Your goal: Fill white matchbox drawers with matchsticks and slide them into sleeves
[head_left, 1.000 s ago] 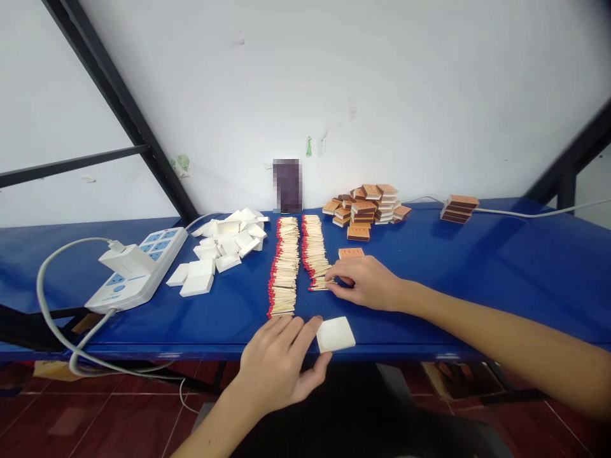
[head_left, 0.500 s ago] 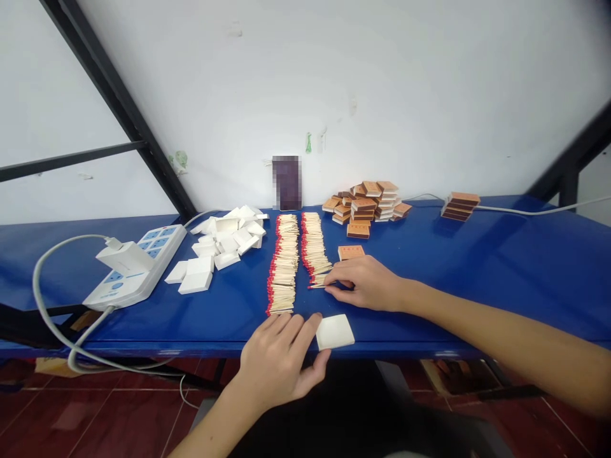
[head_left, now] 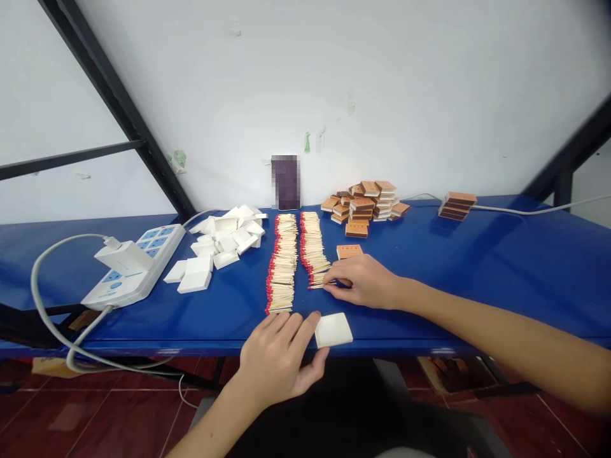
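Observation:
My left hand grips the left end of a white matchbox tray between thumb and index finger, at the front edge of the blue table. My right hand pinches matches at the near end of the right row of red-tipped matches; how many it holds is hidden by the fingers. To the left runs a longer row of matches, its near end by my left knuckles. An orange matchbox cover lies just beyond my right hand.
White trays are heaped on the left, beside a power strip with a plugged-in charger and cable. Orange matchboxes form a pile at the back, and a small stack stands farther right. A pixelated dark rectangle leans against the wall.
Both hands keep nearly the same places. The whole view has shifted very slightly, and the right fingers remain at the near end of the match row.

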Demonstrator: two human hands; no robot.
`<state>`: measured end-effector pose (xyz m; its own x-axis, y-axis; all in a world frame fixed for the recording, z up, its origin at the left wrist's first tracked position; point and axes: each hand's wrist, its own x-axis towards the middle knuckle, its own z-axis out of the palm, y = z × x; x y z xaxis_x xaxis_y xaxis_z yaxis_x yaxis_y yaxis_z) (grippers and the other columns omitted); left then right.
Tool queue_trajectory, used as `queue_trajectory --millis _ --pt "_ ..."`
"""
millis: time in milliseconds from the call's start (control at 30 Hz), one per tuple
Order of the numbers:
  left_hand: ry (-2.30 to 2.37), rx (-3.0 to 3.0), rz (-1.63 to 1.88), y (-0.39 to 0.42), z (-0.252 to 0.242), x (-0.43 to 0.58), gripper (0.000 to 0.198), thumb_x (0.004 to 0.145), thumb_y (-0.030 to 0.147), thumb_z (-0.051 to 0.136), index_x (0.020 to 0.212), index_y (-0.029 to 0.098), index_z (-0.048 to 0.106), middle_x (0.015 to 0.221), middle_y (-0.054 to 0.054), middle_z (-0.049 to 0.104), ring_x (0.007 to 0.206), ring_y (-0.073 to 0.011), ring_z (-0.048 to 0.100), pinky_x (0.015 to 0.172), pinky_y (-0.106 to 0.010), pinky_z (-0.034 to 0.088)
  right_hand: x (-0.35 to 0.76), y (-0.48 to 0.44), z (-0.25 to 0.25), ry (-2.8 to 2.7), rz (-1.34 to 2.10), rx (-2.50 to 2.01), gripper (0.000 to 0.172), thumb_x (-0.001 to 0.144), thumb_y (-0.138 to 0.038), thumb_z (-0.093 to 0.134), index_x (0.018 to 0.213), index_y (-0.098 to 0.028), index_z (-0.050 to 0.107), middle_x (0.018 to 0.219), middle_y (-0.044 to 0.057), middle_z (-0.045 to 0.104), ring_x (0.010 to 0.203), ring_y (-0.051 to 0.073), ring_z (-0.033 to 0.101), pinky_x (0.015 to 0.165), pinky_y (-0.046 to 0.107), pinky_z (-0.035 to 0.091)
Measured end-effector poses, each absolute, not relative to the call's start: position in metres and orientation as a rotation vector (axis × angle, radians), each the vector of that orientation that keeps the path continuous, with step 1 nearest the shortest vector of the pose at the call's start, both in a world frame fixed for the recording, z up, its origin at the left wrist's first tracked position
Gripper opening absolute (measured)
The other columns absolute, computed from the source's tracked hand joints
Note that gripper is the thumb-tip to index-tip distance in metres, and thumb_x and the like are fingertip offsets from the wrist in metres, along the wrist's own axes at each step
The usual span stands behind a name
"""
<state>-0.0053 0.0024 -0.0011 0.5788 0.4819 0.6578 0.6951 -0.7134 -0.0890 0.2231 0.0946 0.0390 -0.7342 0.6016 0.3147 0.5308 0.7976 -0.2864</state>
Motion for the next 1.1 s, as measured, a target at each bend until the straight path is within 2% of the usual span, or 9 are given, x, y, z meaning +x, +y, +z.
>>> queue_trajectory --millis 433,767,1100 --pt "-0.962 -2.477 -0.886 0.0018 -0.0013 -0.0052 0.035 0.09 0.031 0.055 0.119 0.012 0.058 0.084 -0.007 0.067 0.073 -0.0237 0.062 0.065 -0.037 0.052 0.2252 0.0936 0.0399 -2.582 0.219 -0.881 0.009 0.084 -0.021 0.06 0.079 -0.017 0.067 0.067 -0.001 0.062 0.059 0.01 0.051 0.059 0.023 0.032" --pt "-0.956 -2.473 -0.888 0.0019 -0.0022 -0.0049 0.036 0.089 0.031 0.055 0.119 0.012 0.059 0.083 -0.007 0.066 0.073 -0.0231 0.062 0.064 -0.037 0.053 0.2256 0.0929 0.0406 -2.61 0.245 -0.846 0.007 0.083 -0.017 0.06 0.08 -0.017 0.066 0.068 -0.001 0.063 0.059 0.011 0.052 0.06 0.023 0.035" --pt "-0.959 -2.464 -0.883 0.0025 -0.0029 -0.0059 0.036 0.089 0.031 0.055 0.119 0.012 0.059 0.083 -0.007 0.066 0.072 -0.0233 0.063 0.065 -0.037 0.053 0.2318 0.0911 0.0438 -2.592 0.254 -0.885 0.005 0.078 -0.016 0.06 0.075 -0.018 0.064 0.066 -0.002 0.062 0.059 0.01 0.051 0.057 0.024 0.031"
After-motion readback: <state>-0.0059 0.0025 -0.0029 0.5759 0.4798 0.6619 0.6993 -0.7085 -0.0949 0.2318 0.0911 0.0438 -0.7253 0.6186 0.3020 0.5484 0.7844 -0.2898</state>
